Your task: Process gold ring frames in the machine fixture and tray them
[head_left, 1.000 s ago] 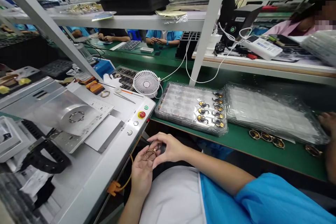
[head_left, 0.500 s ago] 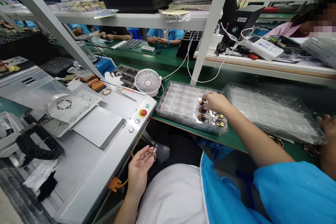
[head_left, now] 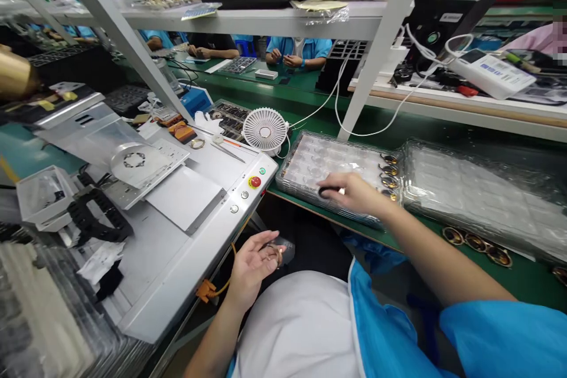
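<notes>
My left hand [head_left: 254, 266], palm up in front of my body, has its fingers loosely curled round thin gold rings [head_left: 277, 255]; their number is unclear. My right hand [head_left: 357, 192] is over the near side of a clear plastic tray [head_left: 305, 159], fingertips closed on a dark round piece [head_left: 326, 192]. The fingers hide part of that piece. Along the tray's right side sits a column of dark round pieces [head_left: 390, 170] with gold rims. The tray's other pockets look pale, under a shiny surface.
A second stack of clear trays [head_left: 465, 189] lies to the right, with gold-rimmed round pieces [head_left: 476, 242] before it. A white fan [head_left: 264, 131] stands behind the first tray. On the left is a machine with a red button [head_left: 255, 182]. A shelf post [head_left: 376, 59] rises behind.
My right hand has moved from the tray's right-side pieces toward its near left part, now holding a dark round piece. My view has turned left. Another person's hand has left the right edge.
</notes>
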`<state>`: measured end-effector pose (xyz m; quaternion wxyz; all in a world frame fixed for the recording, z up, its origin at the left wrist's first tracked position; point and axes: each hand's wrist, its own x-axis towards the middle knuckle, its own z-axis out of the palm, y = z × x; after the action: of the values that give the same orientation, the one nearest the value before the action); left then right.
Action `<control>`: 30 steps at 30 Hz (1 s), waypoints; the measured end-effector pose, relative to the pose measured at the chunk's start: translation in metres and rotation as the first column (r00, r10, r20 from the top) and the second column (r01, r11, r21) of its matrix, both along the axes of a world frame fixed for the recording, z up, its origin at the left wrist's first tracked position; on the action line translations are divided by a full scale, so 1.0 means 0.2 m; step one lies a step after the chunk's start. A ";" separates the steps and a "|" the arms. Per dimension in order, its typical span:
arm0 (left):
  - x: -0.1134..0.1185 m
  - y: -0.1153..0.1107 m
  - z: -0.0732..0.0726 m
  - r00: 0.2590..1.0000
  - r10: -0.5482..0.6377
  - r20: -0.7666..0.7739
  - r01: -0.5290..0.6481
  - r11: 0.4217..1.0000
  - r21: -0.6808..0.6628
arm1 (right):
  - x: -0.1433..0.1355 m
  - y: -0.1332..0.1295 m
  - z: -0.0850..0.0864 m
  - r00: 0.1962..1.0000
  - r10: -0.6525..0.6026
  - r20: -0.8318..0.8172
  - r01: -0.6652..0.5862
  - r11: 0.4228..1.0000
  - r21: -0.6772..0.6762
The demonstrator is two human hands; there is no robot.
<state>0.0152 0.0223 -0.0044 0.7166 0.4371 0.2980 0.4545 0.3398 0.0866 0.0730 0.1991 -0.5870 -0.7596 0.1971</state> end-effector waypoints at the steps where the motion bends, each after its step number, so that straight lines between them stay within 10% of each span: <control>1: 0.01 0.01 0.02 0.998 -0.059 0.021 0.059 0.998 0.013 | -0.09 -0.02 -0.01 0.986 0.120 -0.119 -0.114 0.992 0.056; 5: 0.02 0.01 0.10 0.978 -0.196 0.078 0.193 0.980 0.041 | -0.41 -0.10 -0.07 0.791 0.478 -0.381 -0.368 0.870 0.328; 12: -0.15 -0.06 0.09 0.992 -0.094 0.087 0.091 0.995 0.030 | -0.66 -0.07 -0.09 0.781 0.552 -0.293 -0.464 0.826 0.320; 18: -0.23 -0.09 0.09 0.987 0.151 0.054 -0.153 0.988 0.034 | -0.91 0.23 0.04 0.840 0.235 -0.489 -0.275 0.961 -0.010; 24: -0.27 -0.17 0.10 0.971 0.234 -0.043 -0.227 0.967 0.117 | -1.14 0.52 0.10 0.867 0.010 -0.498 -0.131 0.969 -0.210; 30: -0.28 -0.20 0.12 0.926 0.319 -0.200 -0.250 0.918 0.306 | -1.09 0.44 0.04 0.892 -0.108 -0.439 0.037 0.985 -0.166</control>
<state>-0.0400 -0.0183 0.0194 0.5320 0.5368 0.3792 0.5339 0.1221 0.1754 0.0819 0.3296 -0.5675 -0.6537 0.3768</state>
